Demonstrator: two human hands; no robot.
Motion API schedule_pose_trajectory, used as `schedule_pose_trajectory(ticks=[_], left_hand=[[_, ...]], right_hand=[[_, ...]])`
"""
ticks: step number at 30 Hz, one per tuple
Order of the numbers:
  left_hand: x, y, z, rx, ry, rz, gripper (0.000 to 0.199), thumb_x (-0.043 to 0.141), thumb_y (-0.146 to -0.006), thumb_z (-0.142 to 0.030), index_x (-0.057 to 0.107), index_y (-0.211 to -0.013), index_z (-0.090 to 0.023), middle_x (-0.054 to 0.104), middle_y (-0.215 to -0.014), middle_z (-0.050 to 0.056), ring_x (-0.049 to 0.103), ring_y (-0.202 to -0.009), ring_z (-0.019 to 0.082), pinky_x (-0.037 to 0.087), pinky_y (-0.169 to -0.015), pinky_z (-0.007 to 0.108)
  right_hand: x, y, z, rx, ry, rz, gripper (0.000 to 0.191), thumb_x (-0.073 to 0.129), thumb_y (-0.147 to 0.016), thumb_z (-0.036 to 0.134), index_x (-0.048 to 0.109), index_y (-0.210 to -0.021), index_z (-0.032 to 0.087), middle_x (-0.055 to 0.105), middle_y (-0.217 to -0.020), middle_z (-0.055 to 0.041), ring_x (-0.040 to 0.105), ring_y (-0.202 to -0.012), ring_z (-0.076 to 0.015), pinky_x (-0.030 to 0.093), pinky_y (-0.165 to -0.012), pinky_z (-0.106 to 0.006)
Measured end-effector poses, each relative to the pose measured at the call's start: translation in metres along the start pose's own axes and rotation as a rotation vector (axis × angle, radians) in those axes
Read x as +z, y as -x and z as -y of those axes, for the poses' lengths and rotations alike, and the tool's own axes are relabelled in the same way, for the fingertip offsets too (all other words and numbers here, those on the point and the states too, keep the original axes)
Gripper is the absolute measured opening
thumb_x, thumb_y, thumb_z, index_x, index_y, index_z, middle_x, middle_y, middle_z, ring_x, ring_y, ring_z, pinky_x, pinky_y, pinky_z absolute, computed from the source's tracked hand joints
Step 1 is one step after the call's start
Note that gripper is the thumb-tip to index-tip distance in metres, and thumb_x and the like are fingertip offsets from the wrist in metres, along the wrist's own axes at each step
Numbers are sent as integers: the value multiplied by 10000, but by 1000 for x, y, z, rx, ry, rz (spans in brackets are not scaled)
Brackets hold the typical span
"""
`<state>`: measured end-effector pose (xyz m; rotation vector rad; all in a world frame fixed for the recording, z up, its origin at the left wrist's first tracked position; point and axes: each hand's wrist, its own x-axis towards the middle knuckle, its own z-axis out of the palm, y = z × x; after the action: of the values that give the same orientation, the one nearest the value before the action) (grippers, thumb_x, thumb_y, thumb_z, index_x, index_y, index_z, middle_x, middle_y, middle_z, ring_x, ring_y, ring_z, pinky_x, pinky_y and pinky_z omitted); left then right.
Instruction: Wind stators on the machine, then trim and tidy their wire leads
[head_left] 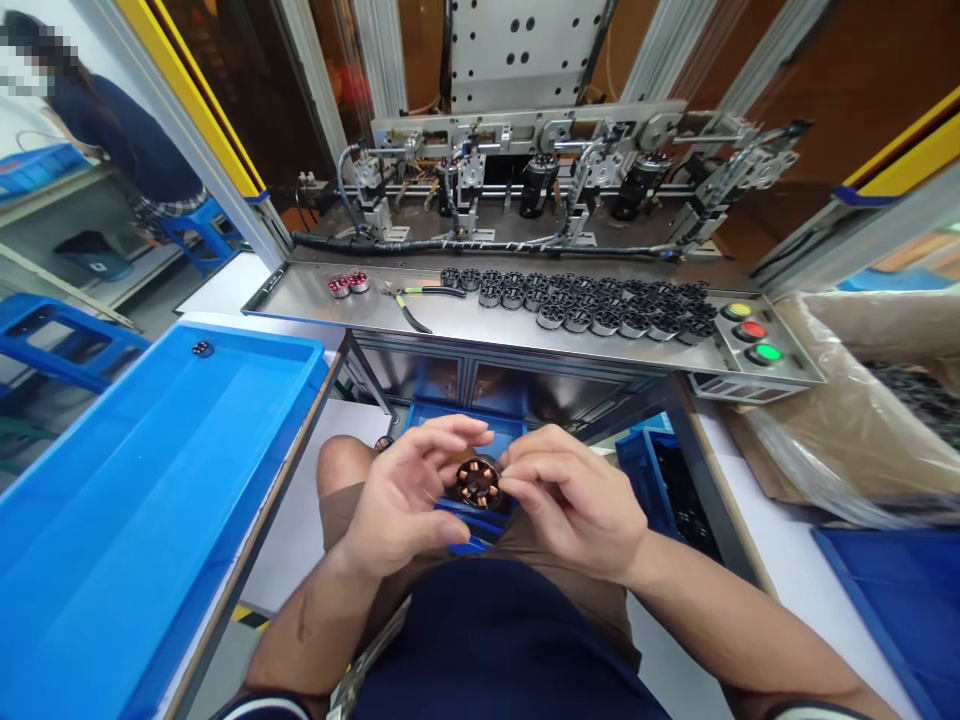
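Note:
In front of my lap is a round motor stator (478, 484), a dark ring with copper windings facing up. My right hand (577, 500) pinches its right edge between thumb and fingertips. Around the stator's left side my left hand (409, 495) curves open, thumb and fingers apart; a few of its fingertips are close behind the part, and I cannot tell whether they touch it. A fine wire seems to run near the left palm. Beneath the hands sits a blue bin (431, 412), partly hidden by them.
Rows of dark stators (592, 298) stand on the metal ledge, beside yellow-green-handled cutters (416, 298) and two red-wound stators (349, 284). Colored buttons (750, 330) sit at right. A blue tray (150, 480) on the left holds one stator (202, 348). Behind is a machine fixture (540, 180).

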<state>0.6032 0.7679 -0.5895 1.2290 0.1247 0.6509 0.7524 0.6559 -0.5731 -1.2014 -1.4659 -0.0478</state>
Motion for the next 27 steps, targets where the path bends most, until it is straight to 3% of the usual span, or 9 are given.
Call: schedule_pose_trajectory(ticks=[3,5,7,9,12,16,19,23,27], left_hand=[[3,0,5,-319,141,54,395,809,-761,-441,664,-1012,-172,744,-858,75,751,-769,186,626,-660,260],[6,1,7,-393,183,81,360,781,-793,-438,645,-985,-166,729,-729,41,728,-608,167,612,-557,248],[9,3,6,-333,156,12,357,806,-776,-398,648,-1000,-170,750,-765,45,736,-612,173,621,-561,256],[11,3,4,-248,93,-65,339,823,-765,-350,666,-1009,-175,769,-817,51,753,-671,183,628,-588,252],[13,2,1,-172,36,-78,296,806,-788,-319,680,-1022,-189,774,-808,38,761,-711,193,626,-591,247],[13,1,1,-140,0,-70,285,811,-782,-308,690,-1010,-186,770,-813,36,753,-680,176,621,-579,226],[13,2,3,-167,36,-72,293,819,-772,-285,687,-1012,-182,770,-808,38,758,-669,184,634,-591,237],[13,2,6,-172,121,-95,280,809,-780,-208,680,-1028,-203,760,-824,8,762,-675,162,630,-614,219],[14,-1,6,-86,196,-137,421,902,-645,-168,663,-989,-209,754,-1057,36,760,-863,168,620,-756,238]], right_hand=[[-6,0,-1,-113,91,49,105,609,-910,106,632,-945,202,712,-798,-47,700,-710,-148,589,-594,-229],[-8,0,-3,-144,83,67,113,602,-913,104,624,-957,207,694,-782,-36,697,-712,-147,601,-619,-238],[-11,1,-7,-122,23,76,147,652,-889,127,620,-1005,212,677,-816,-39,696,-753,-162,617,-664,-273],[-13,0,-12,-50,-67,39,373,751,-831,184,587,-1162,231,673,-985,-76,699,-878,-203,630,-727,-336],[-16,-3,-17,32,-173,9,669,845,-761,277,506,-1338,260,612,-1202,-125,660,-1035,-248,619,-819,-415],[-19,-9,-16,14,-182,152,367,800,-817,260,655,-1147,189,656,-963,-69,657,-889,-169,600,-765,-313],[-21,-10,-13,-14,-160,166,191,733,-867,153,692,-1052,172,659,-882,-49,658,-788,-126,577,-676,-239],[-19,-9,-7,-51,-48,148,152,685,-880,78,698,-991,180,682,-842,-44,676,-762,-128,570,-646,-222],[-15,-10,1,3,98,109,181,645,-871,30,676,-941,193,686,-810,-33,669,-709,-124,556,-610,-210]])
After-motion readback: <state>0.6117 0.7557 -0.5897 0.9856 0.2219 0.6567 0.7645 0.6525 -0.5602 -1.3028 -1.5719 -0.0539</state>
